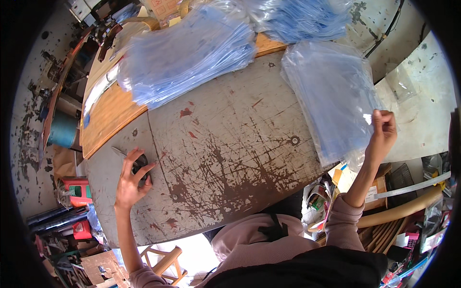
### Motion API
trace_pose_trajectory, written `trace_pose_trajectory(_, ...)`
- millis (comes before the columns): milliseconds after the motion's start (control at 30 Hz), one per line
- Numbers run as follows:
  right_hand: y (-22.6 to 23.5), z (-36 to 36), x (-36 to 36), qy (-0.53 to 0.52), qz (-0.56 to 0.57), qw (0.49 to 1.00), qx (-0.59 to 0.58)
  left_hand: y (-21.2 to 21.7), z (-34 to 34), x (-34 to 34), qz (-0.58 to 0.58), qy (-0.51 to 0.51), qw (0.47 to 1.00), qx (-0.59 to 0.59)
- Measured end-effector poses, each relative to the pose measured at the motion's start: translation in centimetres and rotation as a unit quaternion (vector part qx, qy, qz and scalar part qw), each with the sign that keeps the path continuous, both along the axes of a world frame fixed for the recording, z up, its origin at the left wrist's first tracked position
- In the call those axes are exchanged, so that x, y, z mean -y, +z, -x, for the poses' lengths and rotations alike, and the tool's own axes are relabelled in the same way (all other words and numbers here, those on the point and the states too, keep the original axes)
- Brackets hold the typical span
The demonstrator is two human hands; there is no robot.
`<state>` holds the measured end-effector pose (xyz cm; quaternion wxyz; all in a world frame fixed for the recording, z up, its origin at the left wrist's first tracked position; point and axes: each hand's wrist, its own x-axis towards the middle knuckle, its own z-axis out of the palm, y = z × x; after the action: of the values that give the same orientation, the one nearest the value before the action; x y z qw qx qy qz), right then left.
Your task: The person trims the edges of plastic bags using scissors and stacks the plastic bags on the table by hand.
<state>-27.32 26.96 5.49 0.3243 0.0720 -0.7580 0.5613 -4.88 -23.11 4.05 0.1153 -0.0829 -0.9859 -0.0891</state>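
Observation:
At the left of the worn table, my left hand (pixel 129 184) curls its fingers around the dark handles of a pair of scissors (pixel 139 165). A pale pointed blade (pixel 118 152) sticks out beyond the fingers, close to the tabletop. My right hand (pixel 383 129) is closed in a pinch at the right edge of a stack of clear bluish plastic bags (pixel 331 96). How many layers the pinch takes in is hidden. This stack lies on the right side of the table, its near corner reaching the front edge.
Another broad stack of plastic bags (pixel 187 57) covers the far left, on a wooden board (pixel 113 115). More bags (pixel 307 19) are heaped at the back. A pale metal sheet (pixel 427 101) stands right of the table. Boxes, tubes and a wooden stool (pixel 168 264) crowd the floor.

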Motion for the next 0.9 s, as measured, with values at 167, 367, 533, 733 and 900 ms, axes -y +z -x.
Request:
trace_pose_trajectory(167,2.6,-3.1,3.3,-0.055,-0.125,0.943,-0.303,-0.7,0.1,0.3,-0.025,-0.002,1.0,-0.01)
trace_pose_trajectory(367,0.4,-13.1,12.0,0.341,-0.227,0.814,-0.412,-1.6,-1.4,1.2,-0.107,0.04,0.993,-0.003)
trace_pose_trajectory(533,1.3,-17.2,15.7,0.592,-0.183,0.782,-0.066,-1.6,0.3,0.6,-0.129,0.041,0.991,0.0)
trace_pose_trajectory(733,-0.4,-7.8,4.8,0.095,-0.484,0.865,0.088,-1.4,-0.8,0.0,-0.058,0.109,0.992,-0.03)
trace_pose_trajectory(900,-0.5,-6.2,1.9,0.157,-0.433,0.879,0.123,-1.9,1.3,-4.0,-0.404,0.234,0.882,-0.07)
